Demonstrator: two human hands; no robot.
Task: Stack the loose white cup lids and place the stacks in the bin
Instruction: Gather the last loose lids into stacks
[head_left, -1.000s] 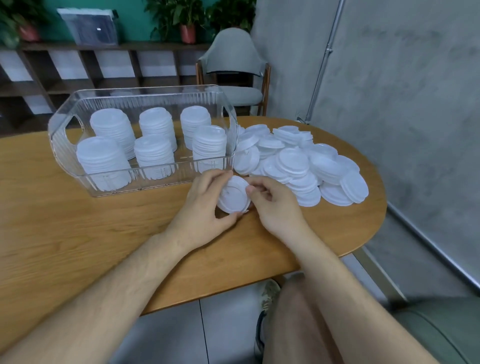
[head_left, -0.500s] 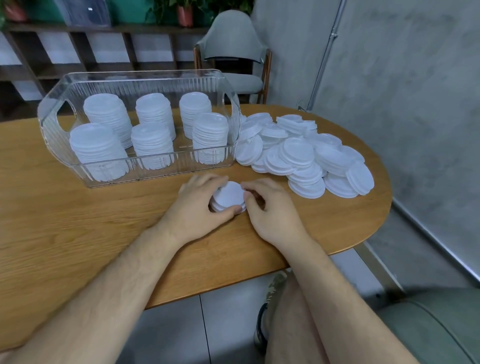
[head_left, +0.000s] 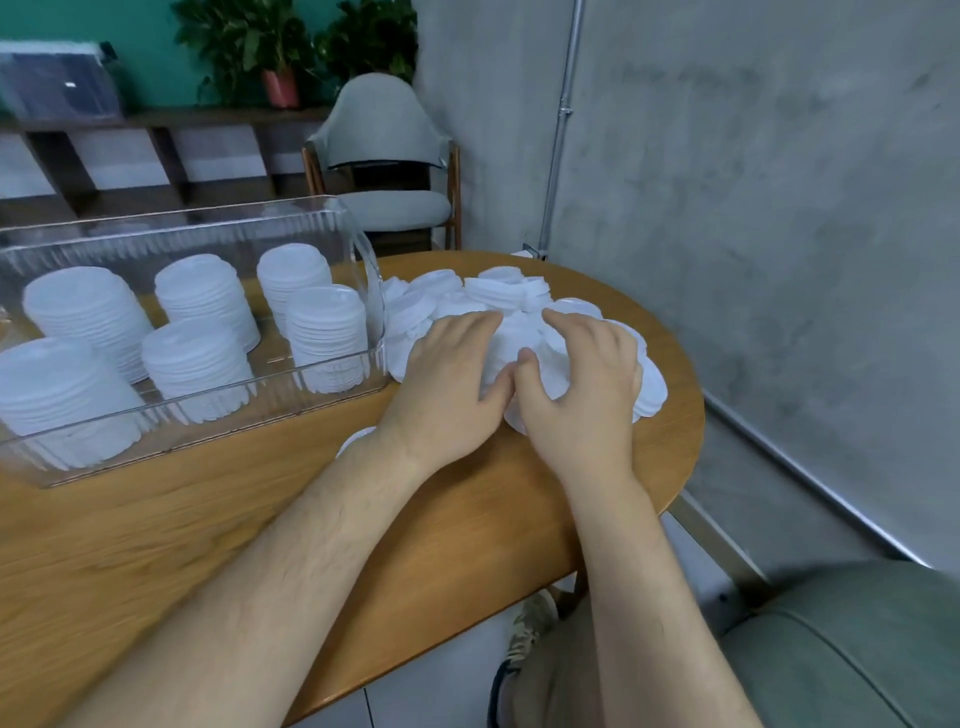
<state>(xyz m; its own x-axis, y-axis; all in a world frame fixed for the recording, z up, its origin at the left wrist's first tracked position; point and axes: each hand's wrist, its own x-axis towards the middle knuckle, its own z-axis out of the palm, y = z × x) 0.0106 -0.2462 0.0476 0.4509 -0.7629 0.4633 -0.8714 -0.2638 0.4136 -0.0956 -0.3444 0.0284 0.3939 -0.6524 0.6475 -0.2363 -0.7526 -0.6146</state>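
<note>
A heap of loose white cup lids (head_left: 498, 291) lies on the right end of the wooden table (head_left: 156, 530). Both of my hands rest on top of it. My left hand (head_left: 447, 384) lies flat with its fingers stretched over the lids. Beside it, my right hand (head_left: 582, 379) arches over the lids, and the two thumbs touch. A small stack of lids (head_left: 357, 440) peeks out from under my left wrist. The clear plastic bin (head_left: 208, 415) at the left holds several tall lid stacks (head_left: 324, 338).
The table's rounded edge runs close to the right of the heap. A grey chair (head_left: 384, 156) stands behind the table, with a shelf and potted plants (head_left: 280, 78) further back. A grey wall rises on the right, and a green cushion (head_left: 857, 649) sits at lower right.
Both hands left the small stack they were squaring on the table and moved forward and right onto the loose heap. The view also swung to the right.
</note>
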